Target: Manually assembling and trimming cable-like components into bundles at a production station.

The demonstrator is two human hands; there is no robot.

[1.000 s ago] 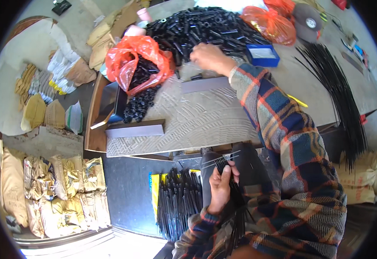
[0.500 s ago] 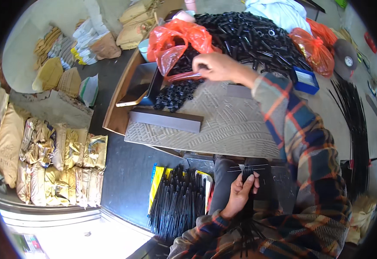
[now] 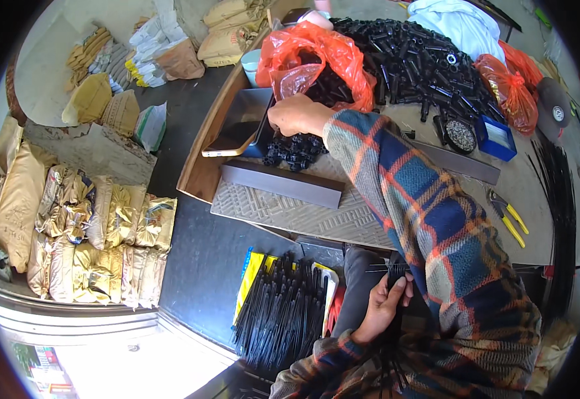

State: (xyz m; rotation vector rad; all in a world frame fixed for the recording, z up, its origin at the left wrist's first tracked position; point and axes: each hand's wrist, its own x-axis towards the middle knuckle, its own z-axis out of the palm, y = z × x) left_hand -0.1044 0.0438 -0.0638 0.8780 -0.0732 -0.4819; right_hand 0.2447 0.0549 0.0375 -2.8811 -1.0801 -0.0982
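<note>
Right hand [image 3: 298, 114] reaching across the table, fingers curled down into small black plastic parts [image 3: 296, 150] heaped just below the knuckles; whether anything is pinched, impossible to tell. Directly above it, an orange plastic bag [image 3: 316, 50] gaping open, more black pieces inside. Beyond the wrist, a wide pile of black tubes [image 3: 423, 66] spread over the table [image 3: 536, 199]. Just left of the hand, a dark flat tray [image 3: 240, 120]; below it, a long dark bar [image 3: 283, 184] lying on a patterned mat [image 3: 290, 213].

Left hand [image 3: 381, 307] low near the lap, closed around a bundle of thin black rods [image 3: 391, 274], tips poking up past the fingers. Left of that hand, a sheaf of black stems [image 3: 280, 312] lying on yellow packaging. Far right of it, yellow-handled pliers [image 3: 508, 214] on the table.
</note>
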